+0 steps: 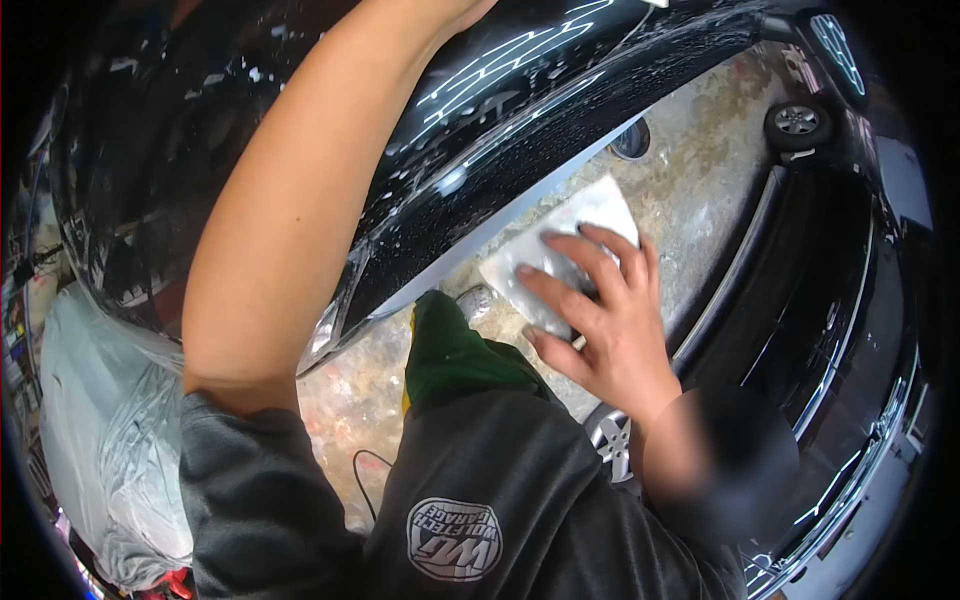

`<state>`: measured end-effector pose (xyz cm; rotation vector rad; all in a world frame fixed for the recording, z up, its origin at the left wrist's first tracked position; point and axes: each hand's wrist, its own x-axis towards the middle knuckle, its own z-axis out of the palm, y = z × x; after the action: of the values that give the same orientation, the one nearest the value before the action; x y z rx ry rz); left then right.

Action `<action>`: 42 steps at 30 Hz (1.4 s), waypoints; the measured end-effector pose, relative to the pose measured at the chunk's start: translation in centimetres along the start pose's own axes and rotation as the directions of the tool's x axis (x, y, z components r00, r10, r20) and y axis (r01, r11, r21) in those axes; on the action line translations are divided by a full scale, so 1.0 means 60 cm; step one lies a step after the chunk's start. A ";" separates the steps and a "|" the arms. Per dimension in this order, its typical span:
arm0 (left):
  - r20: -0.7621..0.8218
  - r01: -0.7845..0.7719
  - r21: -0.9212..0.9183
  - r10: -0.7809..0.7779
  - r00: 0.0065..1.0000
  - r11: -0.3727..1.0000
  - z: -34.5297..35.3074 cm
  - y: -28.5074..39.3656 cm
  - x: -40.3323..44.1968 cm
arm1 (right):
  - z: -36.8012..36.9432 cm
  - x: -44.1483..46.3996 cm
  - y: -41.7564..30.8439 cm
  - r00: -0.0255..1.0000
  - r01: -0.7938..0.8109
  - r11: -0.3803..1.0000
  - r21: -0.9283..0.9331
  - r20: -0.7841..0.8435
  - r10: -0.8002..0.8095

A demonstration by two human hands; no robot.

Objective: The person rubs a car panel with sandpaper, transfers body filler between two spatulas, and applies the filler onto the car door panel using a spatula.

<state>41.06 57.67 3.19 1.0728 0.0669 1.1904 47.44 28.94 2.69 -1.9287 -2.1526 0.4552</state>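
Note:
My right hand holds a flat whitish sheet with grey smears. Its fingers lie spread across the top and the thumb is at the near edge; whether the sheet is cloth or paper I cannot tell. It is over the floor, beside the lower edge of a glossy black car body covered in water drops. Across that body my left forearm reaches up to the top edge of the picture, where my left hand is cut off. A small white corner of something shows at the top edge.
A dark bucket stands on the stained concrete floor. Another black car is at the right, with a loose-looking wheel behind it. Clear plastic sheeting hangs at the left, and a thin black cable lies near my body.

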 end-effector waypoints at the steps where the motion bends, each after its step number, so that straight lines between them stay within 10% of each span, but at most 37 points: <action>1: -0.009 -0.003 -0.009 0.003 1.000 1.000 0.002 0.002 -0.001 | 0.000 -0.019 0.006 1.000 -0.022 0.998 0.050 0.001 0.022; 6: -0.230 0.159 0.026 -0.149 0.962 0.987 -0.023 -0.003 -0.001 | 0.008 -0.152 0.027 0.943 -0.303 0.695 0.652 0.102 0.315; 9: -0.231 0.158 0.020 -0.150 0.961 0.987 0.007 0.009 -0.004 | 0.038 -0.254 0.046 0.876 -0.169 -0.020 0.985 0.159 0.455; 12: -0.255 0.176 0.133 -0.138 0.957 0.975 0.017 0.014 -0.009 | 0.064 -0.333 0.068 0.866 0.201 -0.561 0.803 0.122 0.485; 15: -0.230 0.168 0.284 -0.103 0.968 0.944 0.065 0.028 -0.030 | 0.040 -0.379 0.079 0.727 0.569 -0.698 0.435 0.131 0.674; 18: -0.230 0.192 0.445 -0.095 0.968 0.875 0.151 0.023 -0.069 | 0.025 -0.433 0.143 0.682 0.660 -0.583 0.473 -0.052 0.729; 23: -0.234 0.638 0.131 -0.602 0.763 0.759 0.371 -0.167 -0.246 | -0.007 -0.481 0.284 0.391 0.087 -0.055 0.995 0.017 0.920; 26: -0.170 0.816 -0.178 -0.834 0.526 0.551 0.537 -0.287 -0.334 | -0.104 -0.492 0.332 0.595 -0.142 0.761 0.633 -0.560 0.576; 36: -0.281 0.806 -0.244 -0.834 0.474 0.540 0.793 -0.442 -0.362 | -0.173 -0.666 0.585 0.832 -0.306 0.876 0.372 -0.344 0.436; 39: -0.368 0.711 -0.253 -0.745 0.557 0.656 0.809 -0.445 -0.314 | -0.154 -0.688 0.682 0.828 -0.445 0.852 0.276 -0.235 0.509; 42: -0.357 0.503 0.302 -0.393 0.847 0.810 0.821 -0.460 -0.247 | -0.209 -0.653 0.719 0.796 -0.416 0.883 0.215 -0.383 0.468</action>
<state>81.72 15.76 3.28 1.1366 0.7732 0.8926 96.49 -4.85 0.25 -2.2117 -1.3677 0.1976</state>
